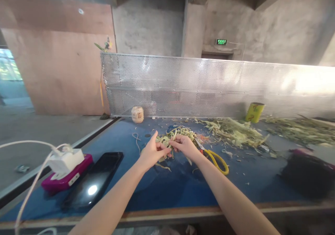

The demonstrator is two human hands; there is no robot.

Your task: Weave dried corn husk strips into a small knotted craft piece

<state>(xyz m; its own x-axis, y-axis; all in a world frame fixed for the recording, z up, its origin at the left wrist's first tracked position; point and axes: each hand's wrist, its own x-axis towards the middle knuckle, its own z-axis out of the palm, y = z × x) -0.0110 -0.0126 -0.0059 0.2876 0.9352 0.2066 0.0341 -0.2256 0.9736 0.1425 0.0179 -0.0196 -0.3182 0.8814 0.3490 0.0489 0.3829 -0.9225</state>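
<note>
Both hands meet over a loose pile of pale green, dried-looking leaf strips [192, 133] on the blue tabletop [167, 189]. My left hand [153, 152] is closed, its fingers curled in and pinching a pale green leaf strip [173, 135]. Fingertips of my right hand [185, 145] pinch at the same strip, almost touching the left fingers. How much plant material lies inside the hands is partly hidden. Just right of my right wrist rest yellow-handled scissors [218, 162], blades toward the pile.
A larger heap of leaf strips [232, 132] spreads right, near a yellow-green cylinder [254, 112]. A jar [137, 114] stands by the perforated metal screen [178, 85]. At left lie a black phone [96, 179] and a magenta power strip [65, 179] with cables. A dark object [306, 174] sits right.
</note>
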